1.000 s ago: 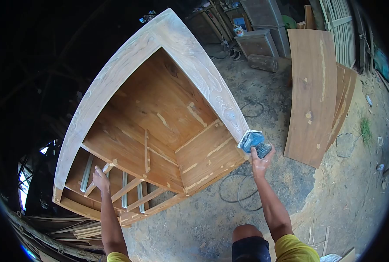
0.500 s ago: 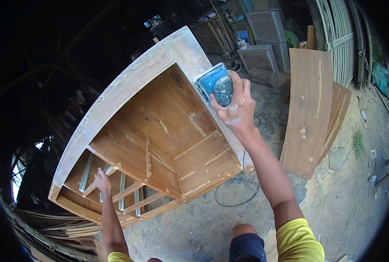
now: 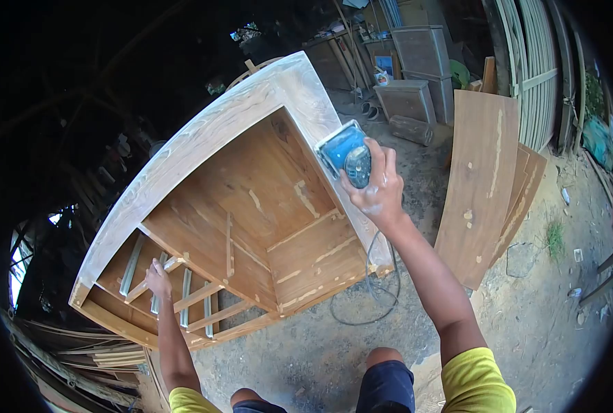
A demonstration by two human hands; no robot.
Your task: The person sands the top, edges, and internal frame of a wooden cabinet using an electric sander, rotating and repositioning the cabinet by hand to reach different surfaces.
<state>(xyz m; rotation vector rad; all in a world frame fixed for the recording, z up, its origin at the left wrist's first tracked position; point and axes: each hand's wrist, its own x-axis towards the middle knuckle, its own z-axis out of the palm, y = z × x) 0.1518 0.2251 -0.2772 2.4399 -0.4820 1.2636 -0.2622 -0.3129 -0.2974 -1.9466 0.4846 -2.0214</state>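
A wooden cabinet (image 3: 217, 186) lies on the ground with its open inside towards me. Its pale, dusty outer frame (image 3: 203, 113) curves along the top left. My right hand (image 3: 379, 193) is wrapped round a blue electric sander (image 3: 344, 151), whose pad rests along the right-hand strip of the frame. At the lower left, my left hand (image 3: 158, 279) is closed round a wooden rail (image 3: 138, 292) among the drawer runners. Metal slides (image 3: 185, 299) are fixed close by. Part of the rail is hidden under my fingers.
A dark cord (image 3: 368, 322) loops over the floor right of the cabinet. Curved wooden panels (image 3: 475, 186) lean at the right, near a slatted fence (image 3: 537, 76). Cabinet parts (image 3: 420, 58) stand at the back. Long strips of wood (image 3: 107, 361) lie at the lower left.
My right hand and the sander have slid a little down along the frame strip. The whole view has shifted slightly. My left hand stays on the rail.
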